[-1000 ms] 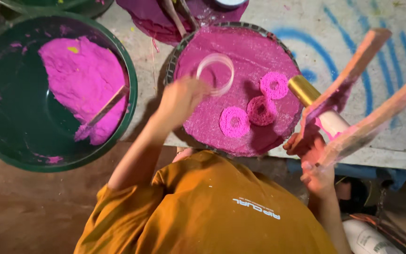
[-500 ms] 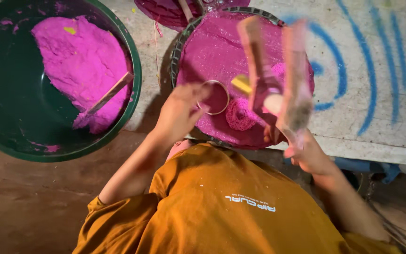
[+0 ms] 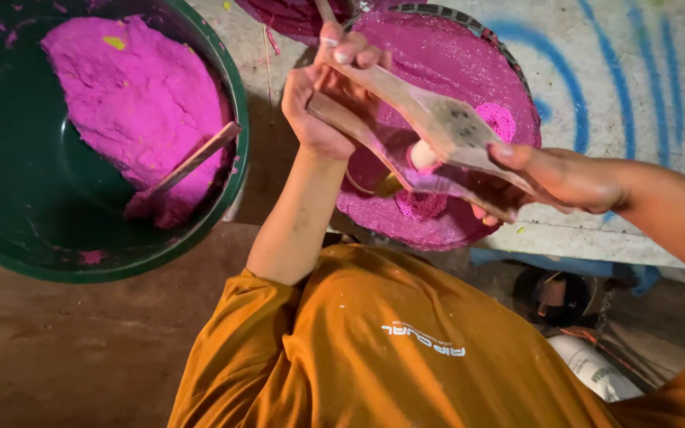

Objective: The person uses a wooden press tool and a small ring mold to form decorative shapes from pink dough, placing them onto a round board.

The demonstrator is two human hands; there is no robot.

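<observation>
A large green basin (image 3: 235, 170) sits at the left, holding a mound of pink paste (image 3: 132, 103) with a wooden stick (image 3: 192, 162) leaning in it. The pale surface (image 3: 636, 87) at the right bears blue painted strokes (image 3: 588, 95). Below lies brown floor (image 3: 65, 349), and a white cylinder (image 3: 592, 368) rests near the lower right.

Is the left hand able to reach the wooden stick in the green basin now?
Probably not right away. The left hand grips one end of the wooden press, as the right hand grips the other. The wooden stick lies uncovered in the green basin, nearby.
</observation>
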